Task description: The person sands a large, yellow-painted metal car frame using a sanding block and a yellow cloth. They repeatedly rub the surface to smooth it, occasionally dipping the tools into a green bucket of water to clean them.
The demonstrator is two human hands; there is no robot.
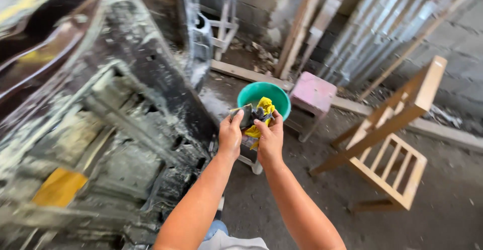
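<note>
A yellow cloth (262,113) and a dark grey sheet, seemingly sandpaper (245,115), are gripped together between both hands at the centre of the view, directly above a teal bucket (274,95); the left hand (230,135) is closed on the grey sheet at its 1 o'clock edge; the right hand (270,138) is clenched on the cloth, whose yellow folds are seen above and below the fingers; the two hands are nearly touching. The bucket is carried on a small white stool (251,159), mostly hidden behind the wrists. At 9 o'clock from the hands a large, dusty dark vehicle body panel (100,109) is seen; at 2 o'clock a pink stool (313,94) is stood just beside the bucket; at 3 o'clock a wooden chair frame (392,144) is tipped on the concrete floor (453,189); corrugated metal sheets (377,28) are leaned against the block wall at 1 o'clock.
</note>
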